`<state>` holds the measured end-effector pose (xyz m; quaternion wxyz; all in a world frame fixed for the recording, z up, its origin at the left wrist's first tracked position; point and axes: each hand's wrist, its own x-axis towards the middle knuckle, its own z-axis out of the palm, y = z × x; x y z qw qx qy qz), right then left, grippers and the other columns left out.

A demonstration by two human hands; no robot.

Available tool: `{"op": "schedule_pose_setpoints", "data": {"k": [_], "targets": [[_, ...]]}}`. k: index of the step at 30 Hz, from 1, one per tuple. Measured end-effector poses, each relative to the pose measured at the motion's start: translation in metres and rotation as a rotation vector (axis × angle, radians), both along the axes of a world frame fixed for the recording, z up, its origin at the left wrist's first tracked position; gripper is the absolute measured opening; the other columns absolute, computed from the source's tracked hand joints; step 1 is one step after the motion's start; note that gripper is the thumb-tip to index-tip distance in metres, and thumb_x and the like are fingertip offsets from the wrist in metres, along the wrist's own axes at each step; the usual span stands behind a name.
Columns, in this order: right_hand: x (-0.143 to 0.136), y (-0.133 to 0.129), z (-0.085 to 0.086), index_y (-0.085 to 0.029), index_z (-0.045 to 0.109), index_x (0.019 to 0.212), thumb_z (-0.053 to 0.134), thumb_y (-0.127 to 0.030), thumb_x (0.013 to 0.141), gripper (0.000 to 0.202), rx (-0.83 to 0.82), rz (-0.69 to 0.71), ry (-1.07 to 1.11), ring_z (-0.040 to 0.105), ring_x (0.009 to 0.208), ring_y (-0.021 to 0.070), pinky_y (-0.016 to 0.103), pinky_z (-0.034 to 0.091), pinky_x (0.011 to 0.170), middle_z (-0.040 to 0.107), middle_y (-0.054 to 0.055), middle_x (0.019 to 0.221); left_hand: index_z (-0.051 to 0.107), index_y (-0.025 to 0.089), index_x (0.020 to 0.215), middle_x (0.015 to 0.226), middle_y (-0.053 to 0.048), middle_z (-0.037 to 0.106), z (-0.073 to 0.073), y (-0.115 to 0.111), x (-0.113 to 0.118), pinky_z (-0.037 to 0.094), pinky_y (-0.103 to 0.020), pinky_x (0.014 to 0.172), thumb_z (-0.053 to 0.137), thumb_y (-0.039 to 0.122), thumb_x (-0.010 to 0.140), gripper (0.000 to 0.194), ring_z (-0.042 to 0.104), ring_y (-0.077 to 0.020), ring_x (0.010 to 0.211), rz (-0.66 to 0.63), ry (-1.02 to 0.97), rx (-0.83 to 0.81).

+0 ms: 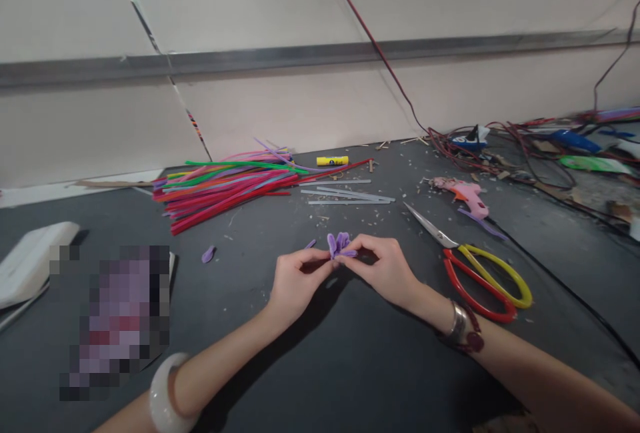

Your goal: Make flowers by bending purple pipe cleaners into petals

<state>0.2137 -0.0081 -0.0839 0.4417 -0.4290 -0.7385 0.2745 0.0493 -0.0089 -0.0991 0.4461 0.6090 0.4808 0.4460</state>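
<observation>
Two grips (297, 279) (384, 266) on one purple piece (342, 241)

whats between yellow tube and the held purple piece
In the head view, clear sticks and scraps lie between the yellow tube and the held purple piece.

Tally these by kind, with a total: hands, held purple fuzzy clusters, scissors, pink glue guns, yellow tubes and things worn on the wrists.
Hands: 2 (left hand, right hand)
Held purple cluster: 1
Scissors: 1
Pink glue gun: 1
Yellow tube: 1
Wristwear: 3 (white bangle, silver cuff, dark red bracelet)
Total: 9
</observation>
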Motion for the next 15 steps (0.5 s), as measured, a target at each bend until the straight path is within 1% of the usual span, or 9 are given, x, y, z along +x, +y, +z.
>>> {"op": "schedule_pose_setpoints", "data": {"k": [2,4,6,7,9,10,13,15], "targets": [[-0.001,-0.001,0.002,-0.018,0.064,0.071,0.061,-0.016,0.074,0.004,0.002,-0.008,0.005,0.059,0.062,0.0101,0.021,0.044,0.060,0.066,-0.001,0.068,0.071,0.017,0.077,0.075,-0.003,0.071,0.001,-0.001,0.000,0.050,-0.025,0.067,0.067,0.026,0.068,0.013,0.065,-0.0168,0.071,-0.012,0.022,0.016],[0.000,0.000,0.006,-0.017,0.064,0.070,0.063,-0.020,0.072,0.004,-0.010,0.003,0.010,0.058,0.059,0.0102,0.021,0.044,0.058,0.065,0.000,0.066,0.071,0.018,0.077,0.074,-0.002,0.071,0.001,-0.001,0.000,0.051,-0.026,0.067,0.065,0.025,0.069,0.012,0.065,-0.0162,0.069,-0.039,0.003,-0.005],[0.006,0.004,0.011,-0.016,0.065,0.070,0.063,-0.027,0.073,0.011,-0.051,0.028,0.038,0.056,0.056,0.0100,0.021,0.043,0.054,0.064,0.000,0.063,0.071,0.017,0.076,0.070,-0.002,0.071,0.002,0.000,0.000,0.051,-0.026,0.065,0.066,0.025,0.069,0.011,0.065,-0.0153,0.065,-0.069,-0.064,-0.084],[0.010,0.007,0.013,-0.016,0.065,0.070,0.059,-0.030,0.075,0.016,-0.083,0.033,0.064,0.055,0.055,0.0099,0.020,0.043,0.052,0.064,0.001,0.062,0.070,0.017,0.075,0.067,-0.002,0.070,0.002,0.001,0.000,0.052,-0.026,0.064,0.067,0.024,0.068,0.011,0.064,-0.0148,0.062,-0.085,-0.106,-0.144],[0.019,0.013,0.016,-0.016,0.066,0.073,0.054,-0.034,0.079,0.023,-0.157,0.000,0.116,0.056,0.056,0.0102,0.020,0.043,0.051,0.064,0.002,0.064,0.070,0.015,0.074,0.062,-0.002,0.069,0.003,0.003,0.000,0.052,-0.027,0.064,0.068,0.023,0.067,0.011,0.063,-0.0135,0.059,-0.130,-0.193,-0.273],[0.023,0.016,0.017,-0.016,0.067,0.076,0.054,-0.034,0.079,0.022,-0.204,-0.006,0.128,0.057,0.059,0.0108,0.021,0.044,0.054,0.066,0.003,0.068,0.070,0.014,0.073,0.061,-0.002,0.068,0.003,0.003,0.000,0.052,-0.027,0.065,0.069,0.023,0.066,0.011,0.063,-0.0127,0.058,-0.159,-0.238,-0.337],[0.028,0.022,0.014,-0.017,0.067,0.086,0.058,-0.032,0.075,0.021,-0.359,0.114,0.154,0.061,0.073,0.0134,0.026,0.047,0.068,0.069,0.005,0.083,0.070,0.012,0.071,0.063,-0.004,0.067,0.005,0.004,0.000,0.051,-0.026,0.065,0.071,0.022,0.064,0.013,0.061,-0.0105,0.056,-0.240,-0.372,-0.515],[0.025,0.021,0.012,-0.017,0.067,0.087,0.061,-0.032,0.073,0.021,-0.422,0.178,0.193,0.062,0.075,0.0138,0.027,0.048,0.072,0.069,0.004,0.085,0.070,0.011,0.070,0.065,-0.004,0.067,0.006,0.005,-0.001,0.051,-0.025,0.063,0.073,0.021,0.062,0.014,0.060,-0.0093,0.054,-0.274,-0.426,-0.609]]}}
